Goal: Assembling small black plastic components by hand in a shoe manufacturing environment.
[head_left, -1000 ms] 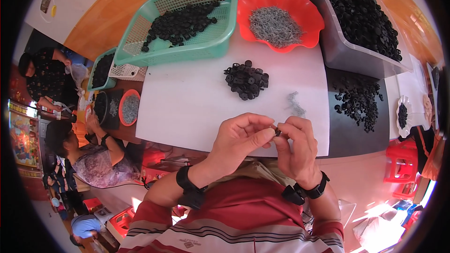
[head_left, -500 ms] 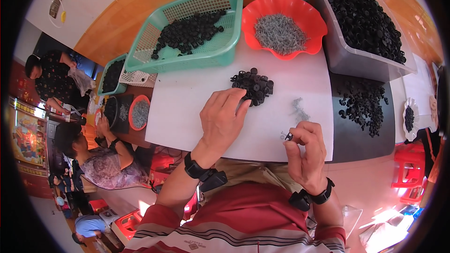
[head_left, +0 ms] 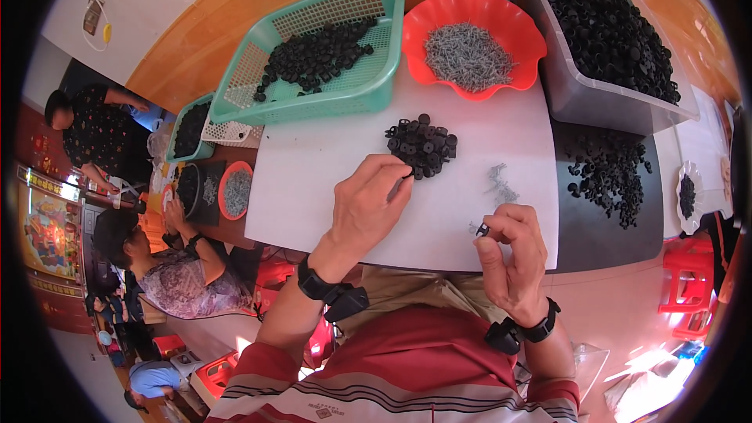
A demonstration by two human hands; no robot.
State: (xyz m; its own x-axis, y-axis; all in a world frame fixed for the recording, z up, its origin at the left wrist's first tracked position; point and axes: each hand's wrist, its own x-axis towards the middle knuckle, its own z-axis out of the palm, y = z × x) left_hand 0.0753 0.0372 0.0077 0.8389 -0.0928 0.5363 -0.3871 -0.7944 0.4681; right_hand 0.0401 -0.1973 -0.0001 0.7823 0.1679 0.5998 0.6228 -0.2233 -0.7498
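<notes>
My right hand (head_left: 513,262) is nearest me, off the front edge of the white board (head_left: 313,188), thumb and forefinger pinched shut on one small black cap (head_left: 482,229); a bit of grey metal shows at it, too small to tell which way it points or how its long axis runs. My left hand (head_left: 368,204) lies on the board, fingers curled in, tips touching the near edge of the small pile of black caps (head_left: 421,145); can't tell if it grips one yet. Just right of that pile, between it and my right hand, a loose little heap of grey screws (head_left: 500,184) on the board, nothing blocking either. Right of the board, a dark mat (head_left: 619,227) with scattered black caps (head_left: 607,172). Farther back, a teal mesh basket (head_left: 376,78) with black caps, tilted long side running left-down to right-up, a red scalloped bowl (head_left: 513,31) of grey screws beside it, and a clear bin (head_left: 583,98) heaped with black caps at far right. Behind them a wooden tabletop (head_left: 204,39). Far left, well apart, other people (head_left: 168,266) sit at a second teal basket (head_left: 192,129) and a small red bowl (head_left: 235,192).
</notes>
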